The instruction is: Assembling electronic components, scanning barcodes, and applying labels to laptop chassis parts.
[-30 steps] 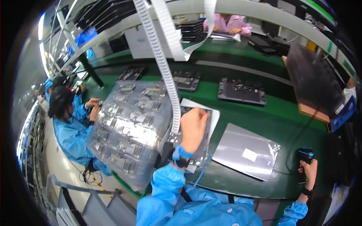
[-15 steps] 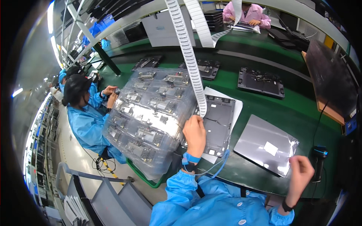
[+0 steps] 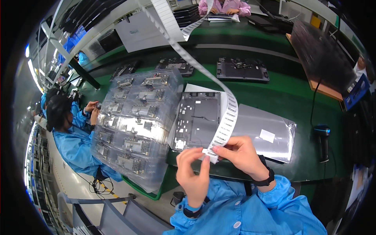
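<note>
A long white strip of printed labels (image 3: 234,103) hangs from above and curves down in front of me. My right hand (image 3: 244,156) grips it near its lower end, thumb on top. My left hand (image 3: 192,174) pinches a small white label (image 3: 205,150) at the strip's edge, between thumb and forefinger. Behind my hands an opened laptop base (image 3: 196,117), dark with white pads and a black cable, lies on a white sheet. To its right sits a closed grey laptop cover (image 3: 250,125) with a white paper sticker (image 3: 267,136) under film.
Stacked clear trays of circuit boards (image 3: 133,121) stand at left above a green bin (image 3: 141,190). More laptop bases (image 3: 243,69) lie farther back. A handheld scanner (image 3: 323,141) is at right. A person in blue (image 3: 74,137) works at left; another in pink (image 3: 225,7) sits opposite.
The label strip has been drawn down and toward me. My right hand has moved left from the grey cover onto the strip. My left hand is lower, now at its end. The view has shifted.
</note>
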Demonstrator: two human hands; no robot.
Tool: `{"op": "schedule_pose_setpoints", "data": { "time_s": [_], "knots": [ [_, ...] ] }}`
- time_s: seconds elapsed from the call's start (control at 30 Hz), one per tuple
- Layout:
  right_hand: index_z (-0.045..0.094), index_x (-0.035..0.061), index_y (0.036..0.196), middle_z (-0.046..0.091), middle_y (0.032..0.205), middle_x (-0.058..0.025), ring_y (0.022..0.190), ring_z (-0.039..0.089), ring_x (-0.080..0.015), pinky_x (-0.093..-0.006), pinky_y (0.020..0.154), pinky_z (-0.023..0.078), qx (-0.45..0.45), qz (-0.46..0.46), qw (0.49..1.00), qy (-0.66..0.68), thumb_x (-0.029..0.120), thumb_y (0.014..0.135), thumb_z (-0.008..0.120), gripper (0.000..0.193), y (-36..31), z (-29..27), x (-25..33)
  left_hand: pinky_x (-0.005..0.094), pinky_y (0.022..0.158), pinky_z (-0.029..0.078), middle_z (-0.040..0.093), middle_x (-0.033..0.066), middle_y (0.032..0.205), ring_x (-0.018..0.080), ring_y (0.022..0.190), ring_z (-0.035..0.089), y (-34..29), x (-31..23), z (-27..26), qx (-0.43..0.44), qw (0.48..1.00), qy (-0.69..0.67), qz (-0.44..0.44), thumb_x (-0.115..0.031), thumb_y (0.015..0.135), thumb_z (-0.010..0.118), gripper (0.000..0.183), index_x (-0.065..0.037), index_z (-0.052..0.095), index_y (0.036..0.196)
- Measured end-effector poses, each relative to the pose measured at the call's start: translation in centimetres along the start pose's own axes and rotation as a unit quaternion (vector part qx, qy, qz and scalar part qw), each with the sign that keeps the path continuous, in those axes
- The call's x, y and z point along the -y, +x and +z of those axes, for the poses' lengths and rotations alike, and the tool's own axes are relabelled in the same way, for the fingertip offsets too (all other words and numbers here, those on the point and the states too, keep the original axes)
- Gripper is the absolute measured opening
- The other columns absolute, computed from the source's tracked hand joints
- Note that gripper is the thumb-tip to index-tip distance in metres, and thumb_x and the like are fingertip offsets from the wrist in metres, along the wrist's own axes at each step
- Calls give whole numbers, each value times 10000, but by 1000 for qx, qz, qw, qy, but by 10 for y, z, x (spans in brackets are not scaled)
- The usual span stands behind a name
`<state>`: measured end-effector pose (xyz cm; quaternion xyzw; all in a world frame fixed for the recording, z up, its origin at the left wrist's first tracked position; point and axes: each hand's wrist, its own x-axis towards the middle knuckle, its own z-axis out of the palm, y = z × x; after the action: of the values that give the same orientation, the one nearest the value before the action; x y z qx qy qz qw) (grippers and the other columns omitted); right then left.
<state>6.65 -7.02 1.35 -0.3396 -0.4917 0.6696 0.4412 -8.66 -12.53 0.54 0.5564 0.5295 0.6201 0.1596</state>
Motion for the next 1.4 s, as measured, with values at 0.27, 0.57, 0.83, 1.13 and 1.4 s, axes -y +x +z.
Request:
{"op": "schedule_pose_setpoints", "data": {
  "time_s": [0.27,0.57,0.83,1.13,1.4],
  "knots": [
    [630,-19,914,720,885,-69,826,703,-105,-224,739,567,-58,-19,998,30,24,860,819,201,-10,-1,9,292,888,521,666,147,1064,177,996,641,24,7,-20,215,934,-266,-105,186,845,653,199,91,664,1020],
    [767,-5,976,705,869,-58,761,625,-103,-250,670,507,-36,-130,975,-177,6,838,803,143,-32,-9,25,287,800,532,678,128,1030,164,904,646,31,-5,-15,237,948,-185,-103,140,849,684,207,74,714,1042],
    [767,8,918,686,796,-49,658,582,-100,-248,582,455,-78,-194,951,-230,-3,844,764,75,-40,-18,18,281,709,471,653,92,866,175,781,593,34,-2,-11,274,960,42,46,68,825,756,110,44,663,878],
    [693,-38,986,700,859,-42,725,645,-70,-209,643,512,-134,-15,983,-129,23,903,734,111,-58,-64,10,368,694,458,625,83,793,257,763,581,33,5,-7,235,965,105,46,-16,749,833,167,-2,679,814],
    [738,-34,996,676,786,-26,665,613,-72,-214,572,471,-4,-138,959,-247,33,890,760,128,-46,-42,15,352,655,444,605,81,773,245,752,579,33,-11,9,280,952,73,102,-27,725,842,186,1,678,807]
  ]
}}
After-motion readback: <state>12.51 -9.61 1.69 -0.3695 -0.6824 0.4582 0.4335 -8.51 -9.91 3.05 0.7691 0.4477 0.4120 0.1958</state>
